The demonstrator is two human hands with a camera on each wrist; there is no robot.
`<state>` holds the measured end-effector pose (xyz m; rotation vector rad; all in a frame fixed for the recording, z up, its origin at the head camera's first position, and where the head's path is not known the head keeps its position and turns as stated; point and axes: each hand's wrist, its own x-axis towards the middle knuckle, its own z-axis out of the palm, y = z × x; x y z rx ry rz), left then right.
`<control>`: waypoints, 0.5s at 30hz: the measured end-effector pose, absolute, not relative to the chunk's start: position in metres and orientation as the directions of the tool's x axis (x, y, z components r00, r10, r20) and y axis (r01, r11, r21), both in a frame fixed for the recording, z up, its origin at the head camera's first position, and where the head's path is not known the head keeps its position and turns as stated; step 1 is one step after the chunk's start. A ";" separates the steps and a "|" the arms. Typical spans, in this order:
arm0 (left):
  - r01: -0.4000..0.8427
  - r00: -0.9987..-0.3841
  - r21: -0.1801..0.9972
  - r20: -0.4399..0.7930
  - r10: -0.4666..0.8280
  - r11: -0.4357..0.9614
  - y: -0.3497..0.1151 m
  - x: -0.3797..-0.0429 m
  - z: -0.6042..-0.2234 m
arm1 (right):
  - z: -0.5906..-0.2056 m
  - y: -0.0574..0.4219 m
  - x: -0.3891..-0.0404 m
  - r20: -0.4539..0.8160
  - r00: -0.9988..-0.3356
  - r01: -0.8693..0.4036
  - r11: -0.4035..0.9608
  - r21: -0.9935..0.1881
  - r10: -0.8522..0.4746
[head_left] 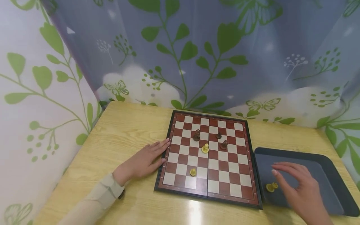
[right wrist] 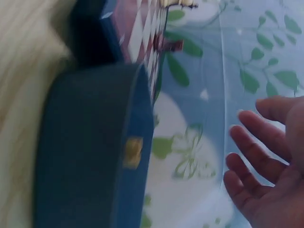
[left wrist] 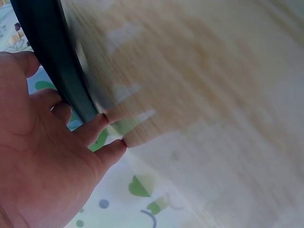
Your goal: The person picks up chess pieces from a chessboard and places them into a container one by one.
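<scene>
A brown-and-white chessboard (head_left: 233, 165) lies flat on the table, its dark rim seen from the side in the left wrist view. My left hand (head_left: 143, 159) touches the board's left edge with its fingers extended. Above the dark tray (head_left: 303, 153) hovers my right hand (head_left: 303, 187), fingers apart and loosely bent around nothing. A gold chess piece (head_left: 272, 187) is in the tray, below and left of that hand. On the board stand a gold pawn (head_left: 192, 172), another gold piece (head_left: 205, 148), a tall dark piece (head_left: 196, 135), a small dark piece (head_left: 218, 135) and a dark knight-like piece (head_left: 224, 144).
The wooden table (head_left: 132, 122) carries the board and tray, which sit against each other along the board's right side. A leaf-patterned curtain (head_left: 197, 62) hangs behind the table, and a pale one on the left.
</scene>
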<state>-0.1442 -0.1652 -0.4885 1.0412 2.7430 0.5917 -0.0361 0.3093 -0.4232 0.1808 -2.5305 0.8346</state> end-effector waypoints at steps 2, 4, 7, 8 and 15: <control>0.601 -0.753 0.410 0.001 0.659 0.686 -0.166 -0.145 -0.488 | -0.419 0.301 -0.044 0.456 -0.888 -0.312 0.798 -0.516 -0.052; 0.603 -0.751 0.411 0.004 0.660 0.684 -0.166 -0.146 -0.489 | -0.414 0.294 -0.051 0.455 -0.882 -0.370 0.781 -0.504 -0.125; 0.607 -0.749 0.411 0.010 0.662 0.680 -0.165 -0.147 -0.488 | -0.407 0.285 -0.060 0.462 -0.860 -0.447 0.754 -0.480 -0.216; 0.607 -0.749 0.409 0.009 0.662 0.681 -0.165 -0.148 -0.488 | -0.405 0.283 -0.063 0.459 -0.855 -0.465 0.747 -0.475 -0.240; 0.598 -0.749 0.411 -0.019 0.663 0.687 -0.166 -0.145 -0.484 | -0.401 0.268 -0.088 0.379 -0.852 -0.508 0.744 -0.435 -0.360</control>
